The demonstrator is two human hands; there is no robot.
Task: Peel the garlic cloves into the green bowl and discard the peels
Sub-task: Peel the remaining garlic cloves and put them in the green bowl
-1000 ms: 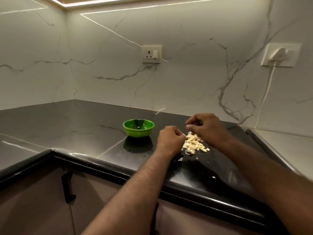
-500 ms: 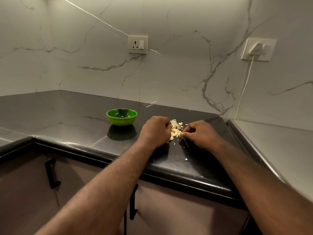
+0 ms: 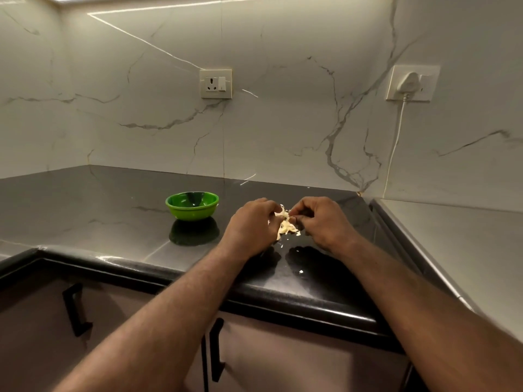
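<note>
A small green bowl point(image 3: 192, 205) stands on the dark countertop, left of my hands. A pile of pale garlic peels and cloves point(image 3: 287, 227) lies between my hands. My left hand point(image 3: 253, 226) has its fingers curled at the left side of the pile. My right hand point(image 3: 322, 222) is curled at the right side, its fingertips pinching pale garlic material at the top of the pile. Both hands meet above the pile. What exactly each fingertip holds is partly hidden.
Small peel scraps point(image 3: 300, 271) lie on the counter near the front edge point(image 3: 283, 301). A wall socket point(image 3: 215, 84) is behind, and a plugged socket with a white cable point(image 3: 411, 83) is at the right. Cabinet handles point(image 3: 74, 309) are below the counter.
The view has shifted. My hands have risen slightly and come together over the pile, the right hand moving from the counter beside it up to its top.
</note>
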